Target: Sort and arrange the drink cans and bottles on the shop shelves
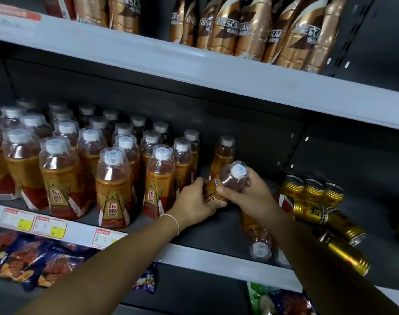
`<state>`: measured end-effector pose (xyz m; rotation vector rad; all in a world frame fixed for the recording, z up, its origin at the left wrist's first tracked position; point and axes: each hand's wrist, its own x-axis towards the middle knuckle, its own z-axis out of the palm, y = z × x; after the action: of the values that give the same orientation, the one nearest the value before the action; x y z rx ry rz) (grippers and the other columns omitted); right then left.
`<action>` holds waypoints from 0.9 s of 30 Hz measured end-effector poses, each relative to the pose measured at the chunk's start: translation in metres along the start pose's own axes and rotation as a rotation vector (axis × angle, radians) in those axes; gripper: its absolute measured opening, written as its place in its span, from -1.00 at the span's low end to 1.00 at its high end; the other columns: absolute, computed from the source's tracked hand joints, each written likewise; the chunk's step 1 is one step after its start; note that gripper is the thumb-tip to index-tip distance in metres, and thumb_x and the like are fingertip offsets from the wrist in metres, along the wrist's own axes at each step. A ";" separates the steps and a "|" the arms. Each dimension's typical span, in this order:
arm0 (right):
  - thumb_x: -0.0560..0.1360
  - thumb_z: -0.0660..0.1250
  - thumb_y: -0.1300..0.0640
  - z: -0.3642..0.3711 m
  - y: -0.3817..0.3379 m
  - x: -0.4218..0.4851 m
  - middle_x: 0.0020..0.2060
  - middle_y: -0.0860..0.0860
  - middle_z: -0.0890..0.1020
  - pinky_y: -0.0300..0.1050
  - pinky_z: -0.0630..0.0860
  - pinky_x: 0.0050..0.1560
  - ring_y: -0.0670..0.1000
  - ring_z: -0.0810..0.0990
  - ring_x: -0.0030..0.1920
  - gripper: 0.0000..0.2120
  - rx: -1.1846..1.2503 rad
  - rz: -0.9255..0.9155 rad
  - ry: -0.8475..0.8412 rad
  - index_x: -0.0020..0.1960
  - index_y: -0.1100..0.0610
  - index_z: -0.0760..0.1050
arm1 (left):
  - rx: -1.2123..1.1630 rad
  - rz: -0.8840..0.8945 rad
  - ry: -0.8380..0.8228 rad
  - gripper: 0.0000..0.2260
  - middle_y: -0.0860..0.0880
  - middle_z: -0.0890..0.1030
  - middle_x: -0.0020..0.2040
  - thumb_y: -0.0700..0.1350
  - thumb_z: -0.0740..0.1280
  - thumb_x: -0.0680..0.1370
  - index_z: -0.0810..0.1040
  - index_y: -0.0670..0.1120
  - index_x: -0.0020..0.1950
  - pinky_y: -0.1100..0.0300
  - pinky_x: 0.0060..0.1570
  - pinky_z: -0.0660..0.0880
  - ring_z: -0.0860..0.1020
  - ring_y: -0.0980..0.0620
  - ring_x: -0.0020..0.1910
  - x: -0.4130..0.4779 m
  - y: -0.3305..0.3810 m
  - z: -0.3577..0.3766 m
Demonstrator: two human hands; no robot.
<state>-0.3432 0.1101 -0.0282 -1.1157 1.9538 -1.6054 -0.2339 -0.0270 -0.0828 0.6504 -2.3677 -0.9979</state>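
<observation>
An orange energy-drink bottle (pixel 228 180) with a white cap is tilted over the middle shelf (pixel 216 258). My left hand (pixel 195 202) grips its lower body and my right hand (pixel 250 192) grips it just below the cap. Rows of the same bottles (pixel 112 187) stand upright to the left. One more bottle (pixel 224 153) stands alone right behind the held one. Another bottle (pixel 257 233) lies on its side under my right forearm, cap toward the shelf edge.
Gold cans (pixel 312 189) stand at the right of the shelf, and several gold cans (pixel 343 253) lie toppled near the edge. Brown coffee bottles (pixel 250 30) fill the upper shelf. Snack bags (pixel 35 258) sit on the shelf below. Price tags (pixel 48 225) line the shelf edge.
</observation>
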 end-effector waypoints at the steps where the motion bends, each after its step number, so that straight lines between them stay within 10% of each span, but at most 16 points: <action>1: 0.33 0.63 0.12 0.004 0.002 0.004 0.11 -0.08 0.68 -0.08 0.61 0.13 -0.10 0.66 0.11 -0.36 -0.029 0.014 0.039 0.33 -0.04 0.45 | -0.028 0.016 0.027 -0.43 0.03 0.65 -0.03 0.23 0.50 0.37 0.43 -0.02 0.23 0.20 0.01 0.54 0.61 0.08 -0.02 -0.001 -0.001 0.001; 8: 0.26 0.60 -0.15 0.028 0.014 0.033 0.02 -0.14 0.65 0.08 0.66 0.01 -0.11 0.65 0.02 -0.40 -0.204 0.029 0.200 0.23 -0.16 0.44 | 0.020 0.069 0.170 -0.56 -0.15 0.56 0.19 -0.01 0.41 0.53 0.48 -0.18 0.34 0.43 0.03 0.21 0.50 -0.08 0.19 -0.012 -0.012 0.005; 13: 0.29 0.61 -0.08 0.039 0.012 0.047 -0.03 -0.18 0.62 -0.16 0.61 -0.01 -0.17 0.62 0.00 -0.49 -0.251 0.006 0.210 0.12 -0.22 0.42 | -0.057 0.096 0.159 -0.60 -0.11 0.58 0.21 -0.16 0.35 0.54 0.47 -0.13 0.38 0.29 0.18 0.39 0.55 -0.04 0.18 -0.020 -0.020 0.004; 17: 0.30 0.62 -0.04 0.042 0.011 0.053 -0.06 -0.15 0.64 0.01 0.65 0.03 -0.14 0.64 -0.03 -0.57 -0.238 0.026 0.214 0.00 -0.24 0.44 | -0.092 0.130 0.134 -0.54 -0.08 0.54 0.31 -0.21 0.31 0.54 0.40 -0.14 0.45 0.11 0.36 0.40 0.51 -0.02 0.29 -0.027 -0.024 0.007; 27: 0.31 0.62 -0.03 0.047 0.008 0.061 -0.06 -0.13 0.64 0.02 0.64 0.10 -0.12 0.64 -0.02 -0.57 -0.243 0.039 0.236 0.01 -0.19 0.42 | -0.070 0.150 0.129 -0.43 -0.11 0.38 0.48 -0.22 0.31 0.55 0.24 -0.17 0.54 0.37 0.41 0.12 0.32 -0.02 0.47 -0.029 -0.027 0.010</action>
<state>-0.3500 0.0333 -0.0367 -1.0044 2.3609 -1.5709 -0.2111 -0.0214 -0.1160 0.4886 -2.2230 -0.9397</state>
